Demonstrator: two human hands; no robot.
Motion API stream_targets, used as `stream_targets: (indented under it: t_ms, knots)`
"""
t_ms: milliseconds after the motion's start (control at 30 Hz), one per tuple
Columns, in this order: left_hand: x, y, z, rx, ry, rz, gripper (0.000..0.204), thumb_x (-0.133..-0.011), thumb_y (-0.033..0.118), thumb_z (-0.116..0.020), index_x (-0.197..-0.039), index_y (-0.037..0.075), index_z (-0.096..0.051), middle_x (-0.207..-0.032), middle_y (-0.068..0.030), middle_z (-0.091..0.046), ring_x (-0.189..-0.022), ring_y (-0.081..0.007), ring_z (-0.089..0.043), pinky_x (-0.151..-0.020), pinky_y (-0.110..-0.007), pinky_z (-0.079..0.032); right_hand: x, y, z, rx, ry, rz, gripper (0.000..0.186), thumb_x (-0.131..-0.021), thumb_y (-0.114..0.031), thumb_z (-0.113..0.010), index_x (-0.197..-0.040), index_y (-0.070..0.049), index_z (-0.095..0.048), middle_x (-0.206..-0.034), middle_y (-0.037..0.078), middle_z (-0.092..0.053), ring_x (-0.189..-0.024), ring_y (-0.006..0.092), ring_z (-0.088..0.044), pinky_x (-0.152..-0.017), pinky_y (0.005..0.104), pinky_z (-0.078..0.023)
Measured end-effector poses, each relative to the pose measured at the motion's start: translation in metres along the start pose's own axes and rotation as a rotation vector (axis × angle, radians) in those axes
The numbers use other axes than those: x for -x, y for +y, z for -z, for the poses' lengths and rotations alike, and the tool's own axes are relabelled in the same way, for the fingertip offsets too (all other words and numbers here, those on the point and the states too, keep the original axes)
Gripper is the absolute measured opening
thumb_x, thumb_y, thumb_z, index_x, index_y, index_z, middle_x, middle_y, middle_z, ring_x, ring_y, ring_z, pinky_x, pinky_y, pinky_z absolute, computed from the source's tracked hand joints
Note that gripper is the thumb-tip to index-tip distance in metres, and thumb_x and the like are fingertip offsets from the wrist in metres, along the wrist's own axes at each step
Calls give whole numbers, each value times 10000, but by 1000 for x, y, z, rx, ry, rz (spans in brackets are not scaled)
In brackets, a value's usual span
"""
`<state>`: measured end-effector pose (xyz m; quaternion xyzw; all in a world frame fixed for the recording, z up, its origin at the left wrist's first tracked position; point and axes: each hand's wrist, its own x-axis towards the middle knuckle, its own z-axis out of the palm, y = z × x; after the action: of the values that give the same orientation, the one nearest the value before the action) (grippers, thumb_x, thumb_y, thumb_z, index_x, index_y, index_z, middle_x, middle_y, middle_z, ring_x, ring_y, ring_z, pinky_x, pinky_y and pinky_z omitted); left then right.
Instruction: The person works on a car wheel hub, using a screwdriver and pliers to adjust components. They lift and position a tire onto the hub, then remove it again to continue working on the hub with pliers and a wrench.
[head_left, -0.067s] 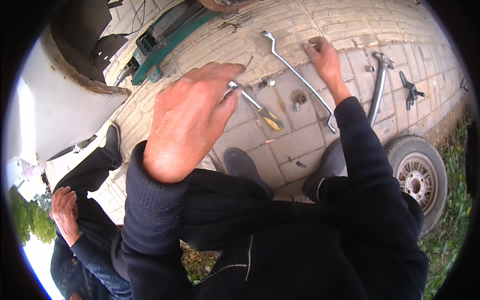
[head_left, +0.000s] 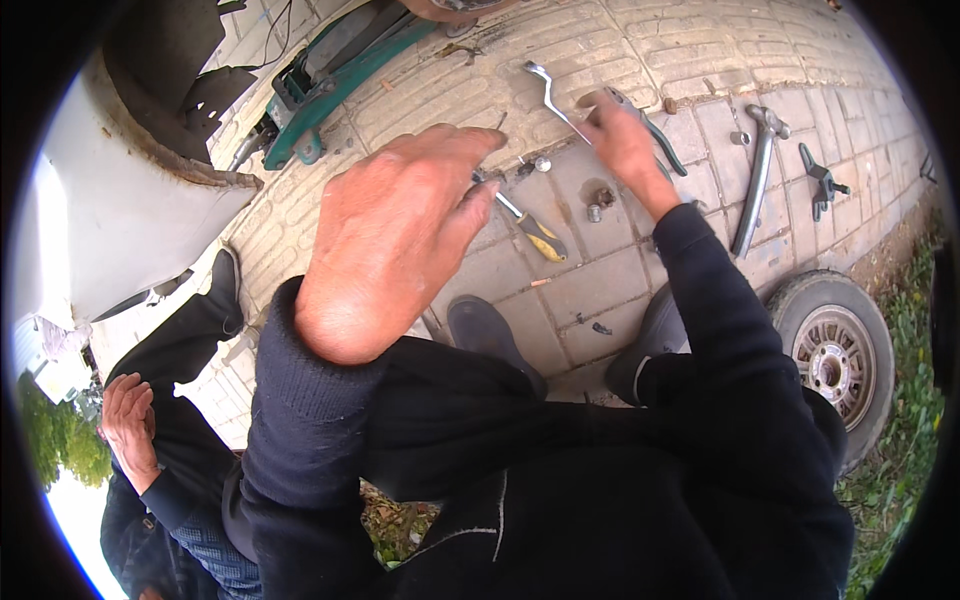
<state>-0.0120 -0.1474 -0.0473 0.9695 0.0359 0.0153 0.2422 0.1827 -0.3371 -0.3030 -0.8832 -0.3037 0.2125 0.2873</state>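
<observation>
My left hand [head_left: 400, 225] hovers above the paving, back up, with its fingers stretched forward and the thumb apart. Partly hidden by its fingers is a screwdriver [head_left: 540, 238] with a yellow and grey handle, lying below. My right hand [head_left: 622, 142] is over a long double-ended offset ring wrench [head_left: 548, 95], fingers bent but apart; whether they touch it cannot be seen. The hand and forearm cover the wrench's middle and near end. Just right of this hand lie pliers with dark green handles [head_left: 668, 150], their middle partly covered.
A hammer [head_left: 757, 185], a dark green metal bracket [head_left: 822, 182], a nut [head_left: 740, 138] and small metal parts [head_left: 594, 212] lie on paving. A wheel [head_left: 835, 360] is at right. A green floor jack [head_left: 330, 95] and rusty-edged white car body [head_left: 130, 210] stand left. Another person's hand [head_left: 130, 425] shows lower left.
My right hand has moved left and slightly down, over the wrench, uncovering the pliers. My left hand has shifted slightly right.
</observation>
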Motion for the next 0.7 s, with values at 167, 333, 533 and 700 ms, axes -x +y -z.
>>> stream_targets:
  t_ms: [167,333,533,700]
  knots:
    - [2,0,1,2,-82,14,301,-885,105,-705,-1178,40,-682,-1073,-152,-701,-1000,-360,-671,-841,-422,-543,34,-29,-56,391,-116,195,467,-890,-343,-754,-1244,-69,-622,-1151,188,-657,-1124,375,-626,-953,466,-516]
    - [6,-6,1,-12,-32,-45,299,-880,102,-701,-1171,38,-673,-1004,-144,-695,-951,-356,-673,-793,-431,-551,22,2,-12,227,18,144,377,-914,-277,-722,-1199,-48,-631,-1113,181,-668,-1034,367,-657,-879,451,-528]
    - [9,1,4,78,-130,-89,321,-912,90,-688,-1228,28,-677,-1174,-169,-711,-1077,-370,-669,-914,-422,-533,41,29,36,438,-280,477,282,-865,-76,-673,-1143,-74,-630,-1073,141,-665,-981,344,-686,-830,445,-554]
    - [8,9,-2,26,-44,-182,356,-880,113,-727,-1221,39,-656,-1052,-156,-681,-938,-316,-664,-780,-389,-542,75,34,1,802,-338,666,246,-813,-44,-651,-1042,-93,-575,-993,112,-591,-905,277,-683,-768,384,-555]
